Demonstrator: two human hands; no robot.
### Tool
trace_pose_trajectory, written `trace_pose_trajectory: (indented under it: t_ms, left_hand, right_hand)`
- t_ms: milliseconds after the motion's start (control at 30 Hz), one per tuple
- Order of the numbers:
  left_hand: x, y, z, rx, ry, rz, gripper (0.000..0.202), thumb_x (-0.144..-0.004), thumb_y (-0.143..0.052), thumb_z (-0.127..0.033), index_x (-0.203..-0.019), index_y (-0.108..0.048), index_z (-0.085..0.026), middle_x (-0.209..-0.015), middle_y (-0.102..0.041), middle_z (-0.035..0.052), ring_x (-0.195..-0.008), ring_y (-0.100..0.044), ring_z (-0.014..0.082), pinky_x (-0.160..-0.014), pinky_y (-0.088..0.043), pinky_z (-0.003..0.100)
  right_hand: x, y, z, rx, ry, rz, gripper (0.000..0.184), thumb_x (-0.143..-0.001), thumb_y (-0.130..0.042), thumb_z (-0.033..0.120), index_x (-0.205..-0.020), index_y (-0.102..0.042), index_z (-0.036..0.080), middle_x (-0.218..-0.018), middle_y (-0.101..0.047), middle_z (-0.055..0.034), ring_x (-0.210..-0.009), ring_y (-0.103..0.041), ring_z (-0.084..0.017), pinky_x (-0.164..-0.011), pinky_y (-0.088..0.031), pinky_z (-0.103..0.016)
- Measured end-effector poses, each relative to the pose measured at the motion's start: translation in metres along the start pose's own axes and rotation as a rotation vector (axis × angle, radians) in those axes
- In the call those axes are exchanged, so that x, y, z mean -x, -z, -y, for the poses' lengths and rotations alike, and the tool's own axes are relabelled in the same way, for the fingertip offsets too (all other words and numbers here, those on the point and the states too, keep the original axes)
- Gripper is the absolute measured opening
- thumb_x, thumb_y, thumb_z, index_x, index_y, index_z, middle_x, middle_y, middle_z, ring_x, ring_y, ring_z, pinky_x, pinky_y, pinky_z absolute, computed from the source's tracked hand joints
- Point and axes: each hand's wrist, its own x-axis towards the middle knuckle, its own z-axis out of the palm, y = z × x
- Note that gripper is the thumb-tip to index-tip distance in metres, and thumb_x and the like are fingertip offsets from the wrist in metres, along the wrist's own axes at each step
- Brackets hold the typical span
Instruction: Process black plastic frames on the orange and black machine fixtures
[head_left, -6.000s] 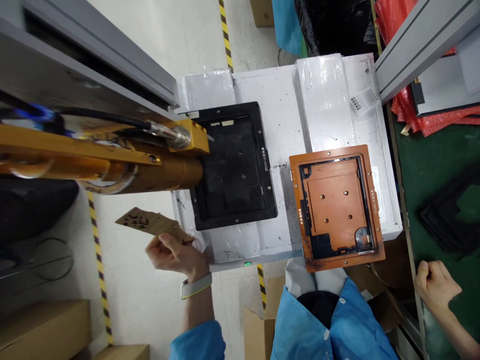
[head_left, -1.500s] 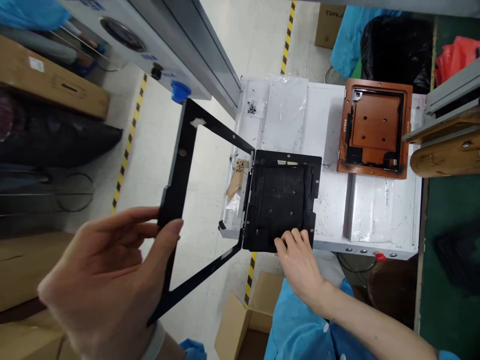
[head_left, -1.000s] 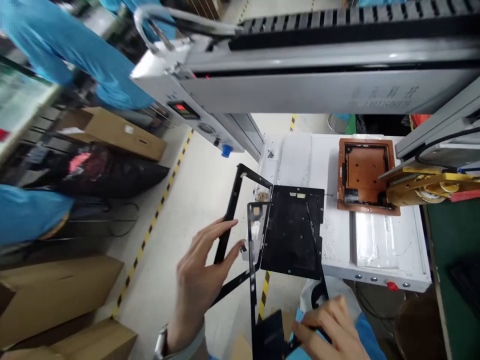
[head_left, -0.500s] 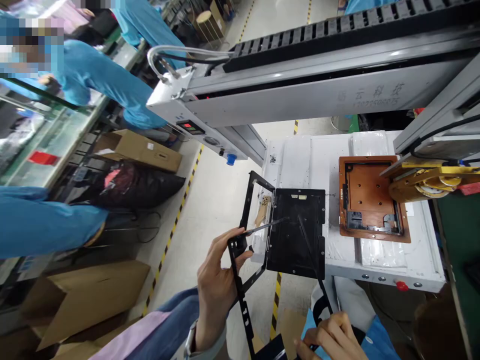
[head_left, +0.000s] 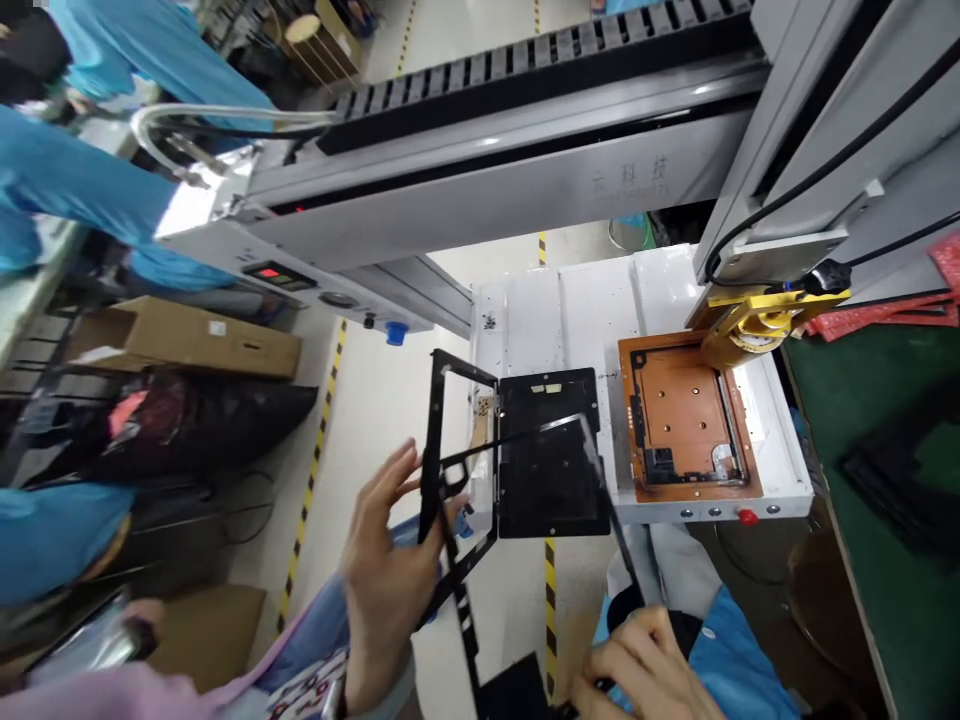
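Observation:
A thin black rectangular frame [head_left: 626, 545] slants across the lower middle, with a dark flap [head_left: 516, 690] at its near end. My right hand [head_left: 637, 670] is closed around its near right part. At its left side is my left hand [head_left: 390, 570], fingers stretched and apart, thumb close behind the frame's edge; blur hides whether it touches. Beyond lies a black flat plate fixture [head_left: 551, 465] on the white machine bed, its hinged black lid frame [head_left: 433, 430] raised at the left, next to my left fingers.
An orange-brown fixture [head_left: 682, 415] sits to the right under a yellow-brown cylindrical head [head_left: 731, 345]. A grey gantry beam [head_left: 487, 190] spans above. The bed's front has a red button [head_left: 747, 516]. A green table [head_left: 862, 420] is at right; cardboard boxes [head_left: 202, 340] and blue-clothed people stand left.
My view has shifted right. My left fingers have come off the thin frame's corner and spread, moving left of it. My right hand keeps its hold, and the frame has shifted slightly.

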Motion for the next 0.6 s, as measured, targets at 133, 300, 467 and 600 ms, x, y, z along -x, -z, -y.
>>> trace_pose_trajectory:
  t_ms: [133, 300, 467, 600]
  left_hand:
    - [-0.005, -0.001, -0.001, -0.013, 0.221, 0.086, 0.071, -0.094, -0.075, -0.052, -0.156, -0.054, -0.025, -0.158, -0.063, 0.0162, -0.11, -0.079, 0.0241, -0.094, -0.067, 0.038]
    - [-0.007, 0.003, -0.007, 0.091, 0.466, 0.304, 0.061, -0.101, -0.056, -0.061, -0.138, -0.065, -0.013, -0.082, -0.08, 0.0049, -0.044, -0.057, 0.0099, -0.048, -0.051, 0.023]
    - [-0.006, 0.0, -0.013, 0.061, 0.437, 0.297, 0.051, -0.101, -0.055, -0.054, -0.128, -0.069, -0.014, -0.056, -0.055, -0.0087, -0.037, -0.041, 0.0066, -0.039, -0.035, 0.019]
    - [-0.002, -0.005, -0.018, 0.056, 0.451, 0.302, 0.045, -0.102, -0.055, -0.055, -0.125, -0.07, -0.019, -0.055, -0.047, -0.0101, -0.039, -0.041, 0.0075, -0.039, -0.033, 0.019]
  right_hand:
    - [-0.02, 0.021, -0.004, -0.082, -0.057, 0.071, 0.027, -0.109, -0.049, 0.012, -0.104, -0.074, 0.018, -0.085, -0.066, -0.0029, -0.077, -0.054, -0.017, -0.073, -0.04, -0.035]
    - [-0.028, 0.034, -0.009, -0.146, -0.183, 0.122, 0.013, -0.108, -0.062, 0.018, -0.106, -0.075, 0.019, -0.093, -0.069, -0.0038, -0.084, -0.054, -0.018, -0.077, -0.038, -0.037]
    - [-0.021, 0.041, -0.007, -0.146, -0.259, 0.133, 0.01, -0.105, -0.068, 0.019, -0.11, -0.076, 0.022, -0.094, -0.07, -0.0036, -0.086, -0.057, -0.019, -0.078, -0.041, -0.038]
    - [-0.01, 0.055, -0.005, -0.125, -0.313, 0.092, 0.013, -0.104, -0.067, 0.02, -0.111, -0.077, 0.024, -0.093, -0.071, -0.0043, -0.083, -0.062, -0.021, -0.075, -0.046, -0.041]
